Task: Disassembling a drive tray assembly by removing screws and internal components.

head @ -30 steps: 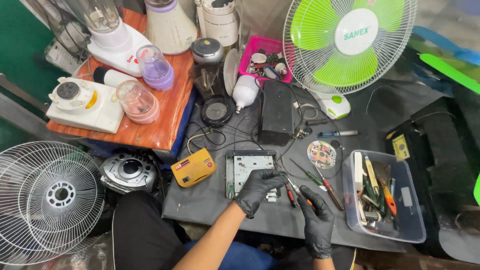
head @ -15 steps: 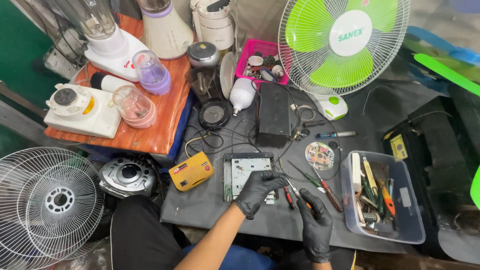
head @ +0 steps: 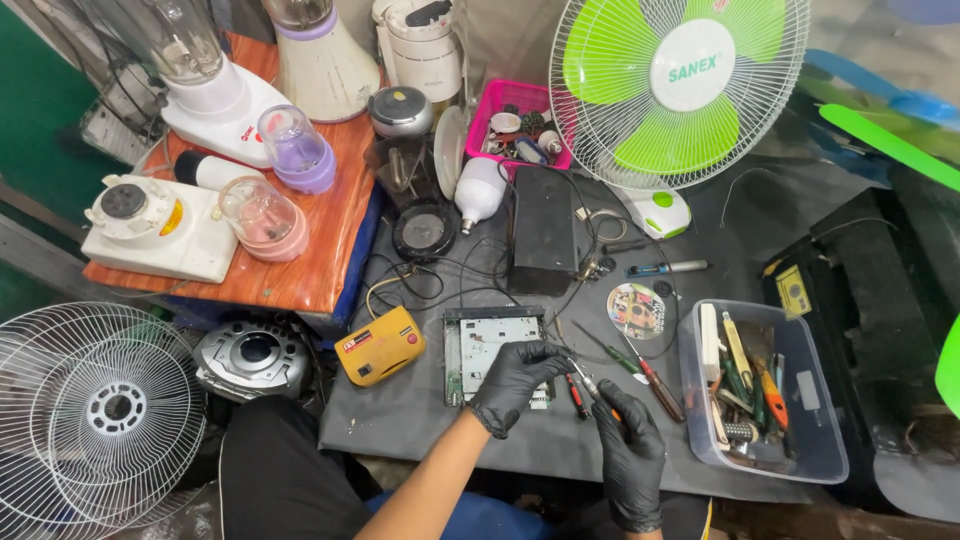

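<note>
Both gloved hands, left point(head: 515, 385) and right point(head: 628, 445), curl low, fingers bent.

1. This is a small appliance-repair workshop, and a crowded one.
2. A green-bladed table fan with a white wire cage point(head: 680, 90) stands at the back; a loose white wire fan guard point(head: 95, 415) lies lower left.
3. White blender bases and clear jars point(head: 215, 90) crowd the orange wooden board point(head: 320, 270).
4. A clear plastic tub of screwdrivers and pliers point(head: 760, 395) sits at right.
5. An opened grey metal electronics chassis point(head: 495, 350) and a yellow handheld meter point(head: 380, 345) lie on the dark grey bench point(head: 420, 420), among loose black wires point(head: 430, 275).
</note>
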